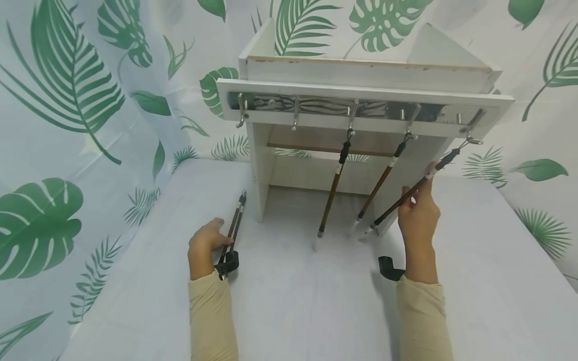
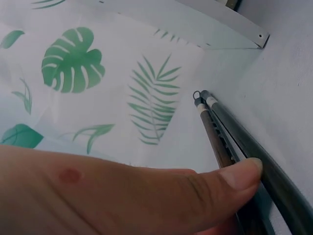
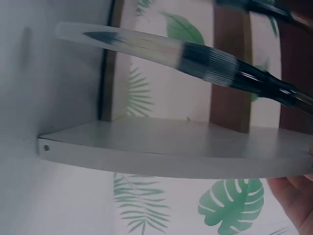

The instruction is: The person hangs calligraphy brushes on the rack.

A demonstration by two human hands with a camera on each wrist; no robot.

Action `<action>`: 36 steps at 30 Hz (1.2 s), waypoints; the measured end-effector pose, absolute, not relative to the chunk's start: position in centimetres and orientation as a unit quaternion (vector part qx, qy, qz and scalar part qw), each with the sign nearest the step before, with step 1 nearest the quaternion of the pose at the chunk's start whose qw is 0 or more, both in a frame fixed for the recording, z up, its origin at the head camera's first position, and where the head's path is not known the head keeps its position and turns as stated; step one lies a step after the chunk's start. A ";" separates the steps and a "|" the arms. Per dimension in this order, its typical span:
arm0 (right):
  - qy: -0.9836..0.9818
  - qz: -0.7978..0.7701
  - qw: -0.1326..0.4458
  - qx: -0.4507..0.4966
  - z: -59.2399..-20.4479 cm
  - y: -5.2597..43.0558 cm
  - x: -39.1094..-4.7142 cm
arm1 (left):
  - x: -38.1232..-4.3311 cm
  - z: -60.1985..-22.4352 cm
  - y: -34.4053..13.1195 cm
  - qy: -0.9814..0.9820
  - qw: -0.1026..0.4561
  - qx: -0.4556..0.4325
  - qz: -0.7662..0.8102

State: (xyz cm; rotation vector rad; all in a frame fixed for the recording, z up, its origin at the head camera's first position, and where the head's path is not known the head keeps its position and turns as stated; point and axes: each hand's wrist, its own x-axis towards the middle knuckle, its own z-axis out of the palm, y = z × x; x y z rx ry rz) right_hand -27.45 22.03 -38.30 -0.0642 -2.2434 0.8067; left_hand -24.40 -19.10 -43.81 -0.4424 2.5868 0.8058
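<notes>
My right grip (image 1: 418, 215) is pinching a slanting calligraphy brush (image 1: 392, 209); my left grip (image 1: 205, 245), hold unclear, is touching two forward-pointing brushes (image 2: 247, 142).

The rack (image 1: 259, 170) stands on the bench (image 1: 289, 301), before the wall covering (image 1: 189, 30), and along its upper front runs the hook rail (image 1: 375, 109) with five hooks (image 1: 295, 114) in a row. Counted from the left, the third hook carries the inner brush (image 1: 334, 185), the fourth the middle brush (image 1: 383, 179) and the fifth the outer brush (image 1: 402, 200) — this last slanting down leftward, with the right hand (image 1: 419, 215) upon it near the rack's right side. Left of the rack — parallel and close together — is the pair of brushes (image 1: 238, 222), the left hand (image 1: 207, 243) at their left, its thumb across them.
</notes>
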 end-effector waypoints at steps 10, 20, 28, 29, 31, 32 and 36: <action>-0.860 0.270 0.434 -0.005 -38.8 21.6 -27.4 | -24.3 -43.8 -19.2 0.916 0.193 -0.162 0.311; -0.864 0.269 0.426 -0.014 -38.8 21.5 -27.5 | -23.6 -41.1 -19.9 0.935 0.106 -0.145 0.307; -0.859 0.268 0.435 -0.020 -38.8 21.7 -27.5 | -23.1 -39.5 -19.9 0.939 0.017 -0.098 0.330; -0.860 0.268 0.434 -0.020 -38.8 21.7 -27.4 | -23.0 -39.4 -19.8 0.939 0.006 -0.093 0.332; -0.861 0.267 0.432 -0.019 -38.9 21.6 -27.4 | -22.8 -39.2 -19.8 0.937 -0.014 -0.080 0.340; -0.862 0.267 0.431 -0.018 -38.9 21.6 -27.5 | -22.7 -39.1 -19.8 0.936 -0.022 -0.073 0.344; -0.864 0.268 0.425 -0.022 -38.9 21.4 -27.5 | -22.4 -38.6 -19.6 0.928 -0.048 -0.049 0.366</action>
